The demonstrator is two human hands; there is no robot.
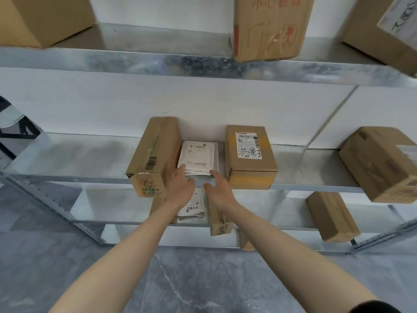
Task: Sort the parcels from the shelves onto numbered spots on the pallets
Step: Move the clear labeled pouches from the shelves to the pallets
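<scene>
Both arms are reaching forward to the middle shelf [67,159] of a grey metal rack, where a flat white parcel [198,154] with a barcode label is lying between two cardboard boxes. The left hand [180,185] is stretching toward the parcel's near left corner, its fingers [180,169] lying straight and slightly spread, with the tips resting on or just over the white wrapping; whether they are pressing on it is unclear. The right hand [217,188] is hovering at the parcel's near right corner, its fingers [214,173] relaxed and apart, thumb held out to the side, closing on nothing. A tall brown box [153,154] is standing just left of the parcel, jutting over the shelf edge, and a taped box with a shipping label [250,154] is sitting just to the right. Further right on the same shelf a larger brown box [381,163] is overhanging the edge. On the upper shelf [135,57] three more cartons are sitting, the middle one [270,28] bearing red printing. On the lower shelf [112,206] another white mailer [191,207] is lying behind the wrists, beside a narrow box [220,222], with a long box [331,218] well to the right. Grey marbled floor [203,279] is showing below.
</scene>
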